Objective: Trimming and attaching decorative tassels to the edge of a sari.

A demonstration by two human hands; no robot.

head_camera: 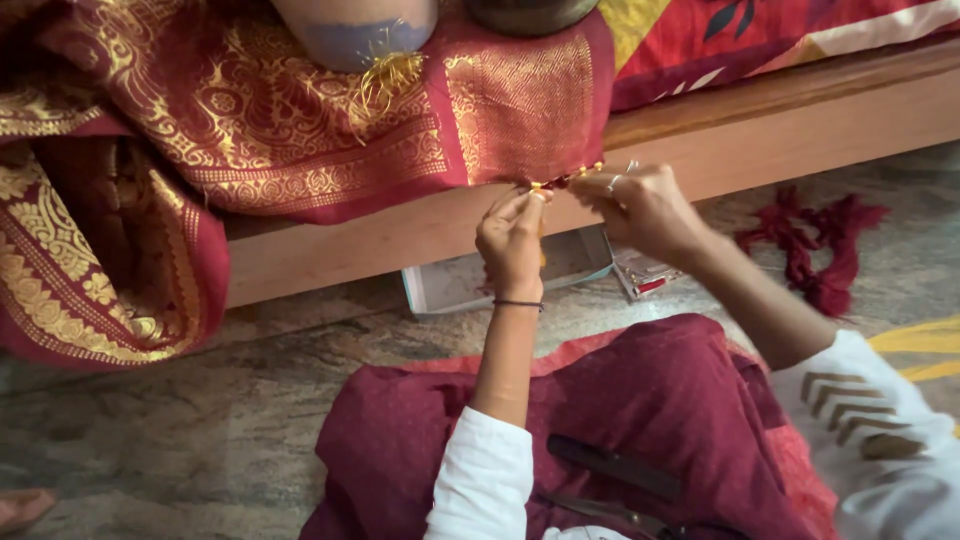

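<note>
Red-and-gold woven silk cloth (300, 120) overhangs the wooden bed frame (760, 130); my left hand (512, 240) and right hand (640, 205) (ringed) pinch its fringe edge (560, 182).

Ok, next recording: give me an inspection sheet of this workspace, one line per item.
Surface: mottled stone floor; a wooden bed frame runs across above it.
Job's things: red and gold fabric draped over the frame; its fringed edge is pinched by both hands.
Clutter: dark red thread bundle on the floor, shallow open box under the frame, scissors on the lap.
Grippers: left hand and right hand are closed on the fringe, apart from each other; ring on the right hand.
Cables: nothing seen.
Surroundings: another person's knee rests on the fabric; a patterned bedcover lies on the bed.
</note>
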